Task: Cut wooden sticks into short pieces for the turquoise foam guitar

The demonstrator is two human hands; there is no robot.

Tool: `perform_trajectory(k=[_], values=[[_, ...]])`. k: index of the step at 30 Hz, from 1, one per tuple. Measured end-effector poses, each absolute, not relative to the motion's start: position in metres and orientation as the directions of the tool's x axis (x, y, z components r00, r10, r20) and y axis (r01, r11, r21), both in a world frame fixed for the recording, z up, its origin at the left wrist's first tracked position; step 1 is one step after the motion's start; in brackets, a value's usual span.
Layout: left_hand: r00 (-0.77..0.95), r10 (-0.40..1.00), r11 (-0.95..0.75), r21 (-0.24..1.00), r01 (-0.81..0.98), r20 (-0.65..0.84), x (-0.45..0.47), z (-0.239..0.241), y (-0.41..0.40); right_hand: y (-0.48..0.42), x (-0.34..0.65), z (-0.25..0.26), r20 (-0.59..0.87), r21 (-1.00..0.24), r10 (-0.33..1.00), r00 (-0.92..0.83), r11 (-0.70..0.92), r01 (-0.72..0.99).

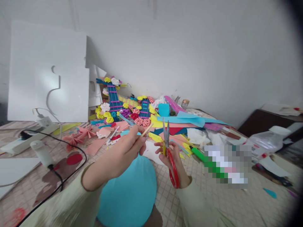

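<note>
Stick (147,129) pinched between left fingers (134,134), tip jutting; scissors (167,143) gripped by right fingers (174,149).

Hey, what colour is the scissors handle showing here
The scissors handle is red, seen in the head view.

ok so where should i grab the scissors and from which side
Probably by the red handles, from the near side: the scissors are in the right hand with their blades pointing up, and the handles reach down, away from the tips.

left grip (126,149): thin stick (147,130) | right grip (174,153): red-handled scissors (167,142) | below: round blue piece (132,195) | beyond: paper flowers (139,121)
</note>
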State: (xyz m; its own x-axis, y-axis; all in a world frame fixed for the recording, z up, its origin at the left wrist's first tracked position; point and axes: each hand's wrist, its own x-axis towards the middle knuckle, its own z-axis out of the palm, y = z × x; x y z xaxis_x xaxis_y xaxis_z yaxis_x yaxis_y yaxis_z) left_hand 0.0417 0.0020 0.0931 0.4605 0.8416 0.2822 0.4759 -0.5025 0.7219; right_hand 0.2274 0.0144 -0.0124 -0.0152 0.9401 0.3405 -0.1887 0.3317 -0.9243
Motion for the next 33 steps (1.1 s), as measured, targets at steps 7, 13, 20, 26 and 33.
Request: perform_trajectory(k=[7,13,20,26,33], values=[[0.491,0.833,-0.476,0.782,0.403,0.254,0.044,0.097,0.001,0.011,0.231,-0.01,0.082,-0.944,0.994,-0.074,0.054,-0.325],[0.457,0.847,-0.493,0.721,0.487,0.271,0.044,0.093,0.002,0.012,0.23,-0.011,0.151,-0.929,0.968,-0.201,0.07,-0.363],[0.417,0.863,-0.496,0.631,0.597,0.284,0.048,0.099,0.0,-0.001,0.234,-0.009,0.281,-0.953,0.906,-0.316,0.303,0.024],[0.444,0.845,-0.531,0.563,0.633,0.299,0.05,0.093,0.001,-0.01,0.231,0.001,0.27,-0.95,0.867,-0.418,0.31,0.028],[0.468,0.842,-0.539,0.476,0.695,0.269,0.054,0.089,0.005,-0.009,0.228,0.002,0.239,-0.959,0.874,-0.424,0.28,0.036]])
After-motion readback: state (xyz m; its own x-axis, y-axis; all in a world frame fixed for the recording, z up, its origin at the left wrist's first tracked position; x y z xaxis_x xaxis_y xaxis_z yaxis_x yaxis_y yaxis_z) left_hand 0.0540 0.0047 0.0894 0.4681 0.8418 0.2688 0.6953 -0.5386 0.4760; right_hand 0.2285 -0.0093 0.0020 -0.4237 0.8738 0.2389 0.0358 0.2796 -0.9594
